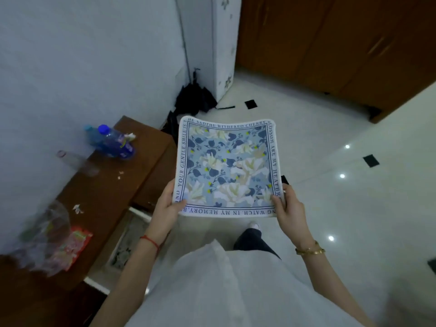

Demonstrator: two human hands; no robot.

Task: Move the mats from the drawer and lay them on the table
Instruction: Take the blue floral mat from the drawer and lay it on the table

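Currently: mat (227,167) held level in the air above the floor, left hand (166,205) and right hand (286,205) each pinching a near corner | risk: far edge unsupported, may sag or slip | material: thin, pliable, floral print, rounded corners | drawer (127,239) open at left, apparently more mats inside | table (113,185) cluttered with bottles (111,141).

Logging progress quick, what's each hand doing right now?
Left hand: closed on the near left corner of the floral mat.
Right hand: closed on the mat's near right corner.
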